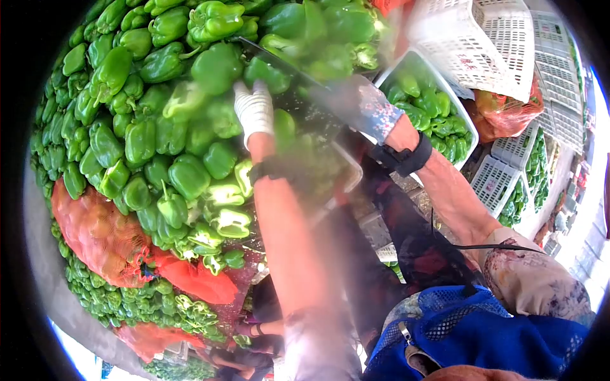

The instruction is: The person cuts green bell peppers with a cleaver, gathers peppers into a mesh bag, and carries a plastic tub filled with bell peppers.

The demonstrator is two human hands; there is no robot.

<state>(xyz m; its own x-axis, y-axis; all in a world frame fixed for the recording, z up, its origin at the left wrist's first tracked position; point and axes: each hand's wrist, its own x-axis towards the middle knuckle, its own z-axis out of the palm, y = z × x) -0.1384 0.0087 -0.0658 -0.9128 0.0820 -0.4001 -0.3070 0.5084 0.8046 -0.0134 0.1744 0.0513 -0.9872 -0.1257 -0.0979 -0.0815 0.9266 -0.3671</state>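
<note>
My left hand (255, 113), in a white ribbed glove with greyish fingertips, reaches to the edge of a large heap of green bell peppers (188, 176). Its fingers are stretched and apart, up against a bell pepper (266, 75) lying at the rim of a dark board (305, 101) dotted with pale seeds. My right hand (372, 109) wears a flower-patterned glove and is over the board's right side. Blur covers its fingers, so whether it holds anything is unclear. Cut bell peppers (230, 222) show pale insides below my left hand.
A white crate (471, 136) of green peppers stands right of my right hand. Stacked white crates (473, 47) and a red mesh bag (508, 111) lie beyond. Red mesh sacks (98, 232) rest against the heap on the left. Another person's hand (244, 329) appears at the bottom.
</note>
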